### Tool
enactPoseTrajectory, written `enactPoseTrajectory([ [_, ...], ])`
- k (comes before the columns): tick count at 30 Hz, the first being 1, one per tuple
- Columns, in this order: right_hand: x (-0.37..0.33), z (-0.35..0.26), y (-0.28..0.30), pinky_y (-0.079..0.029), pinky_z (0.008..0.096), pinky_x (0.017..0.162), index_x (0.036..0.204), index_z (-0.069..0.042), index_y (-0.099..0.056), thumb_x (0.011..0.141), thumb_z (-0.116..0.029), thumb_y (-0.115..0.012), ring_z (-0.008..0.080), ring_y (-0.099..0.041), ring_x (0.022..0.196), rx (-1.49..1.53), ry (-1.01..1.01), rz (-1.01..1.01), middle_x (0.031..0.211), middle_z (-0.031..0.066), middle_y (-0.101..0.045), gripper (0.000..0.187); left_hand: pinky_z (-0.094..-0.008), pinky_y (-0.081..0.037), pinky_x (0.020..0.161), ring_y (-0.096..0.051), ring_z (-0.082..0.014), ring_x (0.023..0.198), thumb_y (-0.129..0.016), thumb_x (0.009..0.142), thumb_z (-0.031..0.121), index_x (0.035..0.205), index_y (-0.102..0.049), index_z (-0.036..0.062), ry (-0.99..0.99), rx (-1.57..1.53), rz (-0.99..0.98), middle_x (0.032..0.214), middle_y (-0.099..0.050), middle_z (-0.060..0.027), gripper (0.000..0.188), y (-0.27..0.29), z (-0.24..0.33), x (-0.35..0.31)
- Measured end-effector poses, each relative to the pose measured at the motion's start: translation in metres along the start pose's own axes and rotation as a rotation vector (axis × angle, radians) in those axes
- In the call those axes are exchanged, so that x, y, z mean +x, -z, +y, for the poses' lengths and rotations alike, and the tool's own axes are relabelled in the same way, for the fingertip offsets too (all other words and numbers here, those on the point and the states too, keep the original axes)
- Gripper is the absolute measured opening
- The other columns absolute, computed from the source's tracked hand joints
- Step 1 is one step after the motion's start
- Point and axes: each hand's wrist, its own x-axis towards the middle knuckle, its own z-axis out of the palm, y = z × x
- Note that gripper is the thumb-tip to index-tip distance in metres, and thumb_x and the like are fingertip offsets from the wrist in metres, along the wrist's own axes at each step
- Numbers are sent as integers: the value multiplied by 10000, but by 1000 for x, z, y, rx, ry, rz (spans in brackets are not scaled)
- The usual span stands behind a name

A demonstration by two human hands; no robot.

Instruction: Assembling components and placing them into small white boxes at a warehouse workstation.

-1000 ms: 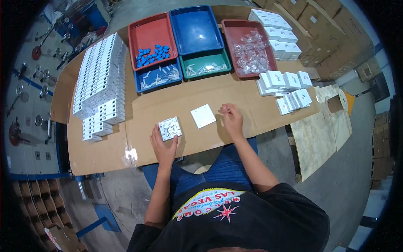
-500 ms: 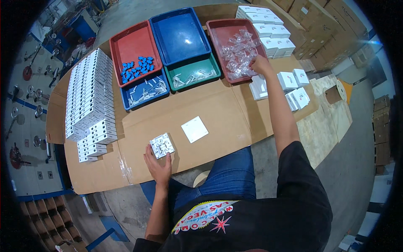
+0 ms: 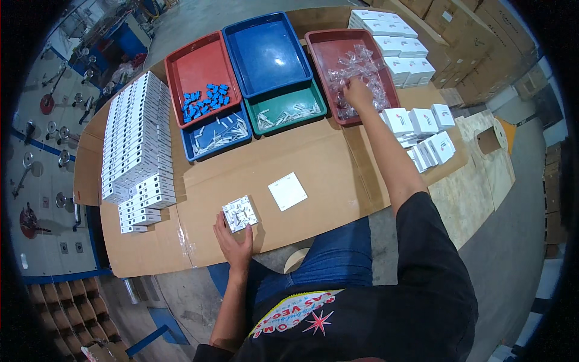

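Near the front edge of the cardboard-covered table, a shallow white square box holds small parts on its top side. My left hand is closed around its near corner, thumb on one side and fingers on the other. A flat white square plate lies to the box's right. At the far right, my right hand reaches into a red tray among small clear plastic bags. Its fingers are bent down at the bags, and what they pinch, if anything, is hidden.
Left stand tall stacks of white boxes. Beyond the plate are a red tray with blue pieces, blue and green trays of white pieces, and a large blue tray. White boxes stand at the right.
My right hand has moved left and deeper over the bags, uncovering white boxes beside the tray. My left hand stays on the white box. The whole view has shifted slightly.
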Motion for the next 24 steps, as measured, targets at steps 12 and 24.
enactPoseTrajectory([
  [12,-14,21,20,-544,509,846,1030,-74,-727,867,-235,-730,419,-690,1008,210,77,252,1035,183,-733,229,-484,-321,1193,-447,-411,1376,-770,847,157,1492,-399,-23,-18,-162,44,1469,-477,-228,766,4,7,2],
  [24,-235,-60,96,-459,237,537,1034,-10,-717,943,-116,-740,76,-599,611,1078,91,-341,866,58,-742,142,-368,-494,975,-642,-258,1053,-742,903,87,1194,-671,2,7,-461,4,1123,-677,-123,311,27,98,25],
])
